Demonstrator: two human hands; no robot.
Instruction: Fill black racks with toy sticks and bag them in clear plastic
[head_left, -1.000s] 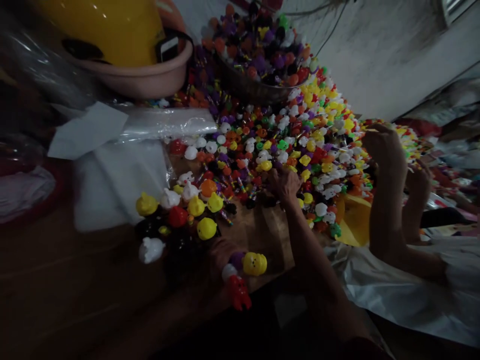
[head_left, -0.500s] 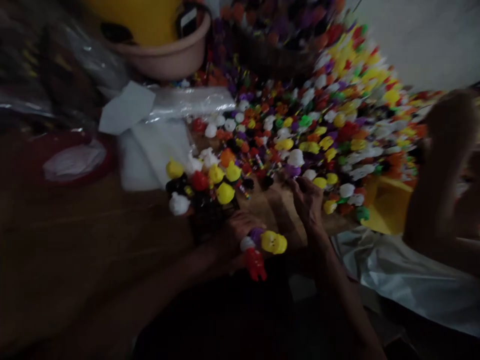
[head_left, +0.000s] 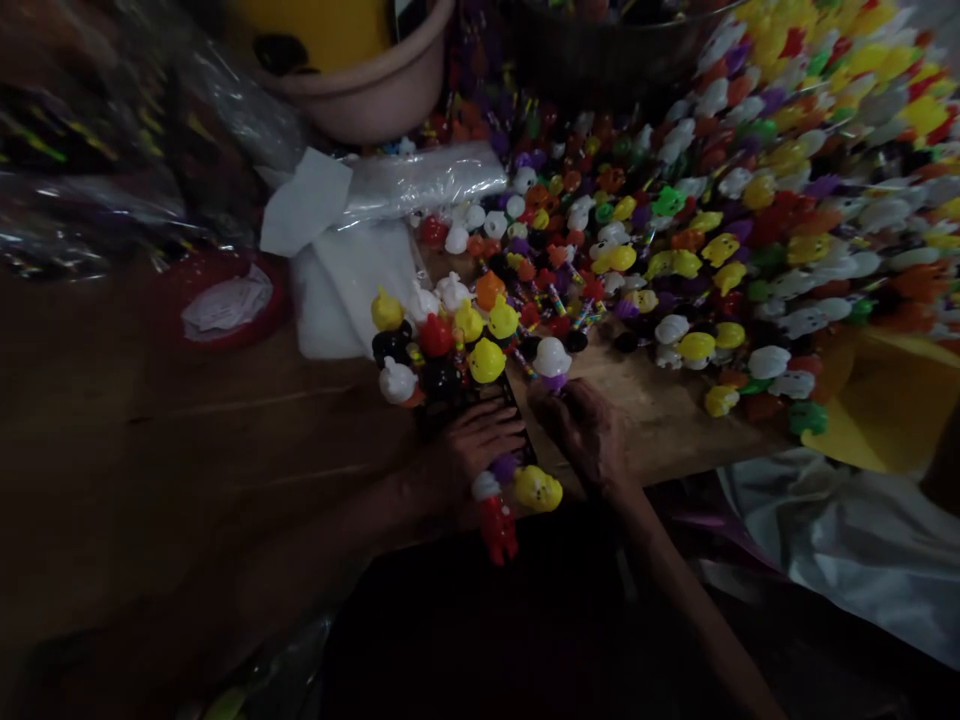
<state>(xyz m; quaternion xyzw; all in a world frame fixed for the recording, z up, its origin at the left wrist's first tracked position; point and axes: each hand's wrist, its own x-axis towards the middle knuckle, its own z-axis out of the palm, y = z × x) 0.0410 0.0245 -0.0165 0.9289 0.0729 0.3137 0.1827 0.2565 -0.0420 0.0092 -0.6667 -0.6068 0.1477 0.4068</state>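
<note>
My left hand (head_left: 480, 438) lies with its fingers stretched flat over a dark rack (head_left: 517, 425). Right beside it, on the near side, are a yellow-headed toy with a purple part (head_left: 538, 488) and a red toy with a white part (head_left: 497, 530); whether the hand touches them cannot be made out. My right hand (head_left: 589, 430) is closed, its fingertips pinching a small plastic toy with a white head and purple neck (head_left: 553, 358). Behind my left hand stands a cluster of toys with yellow, white, red and black heads (head_left: 486, 360).
A large heap of colourful toys (head_left: 720, 250) spreads behind and to the right. Clear plastic bags (head_left: 360, 280), a red dish with paper (head_left: 225, 305) and a pink basin (head_left: 375, 95) stand left and back. A dark bowl (head_left: 622, 50) and a yellow scoop-like container (head_left: 885, 400) flank the heap.
My right hand has come left from the heap, bringing the white-headed toy near the rack. My left hand's fingers have stretched out. The view has shifted right; the other person's arm has mostly gone.
</note>
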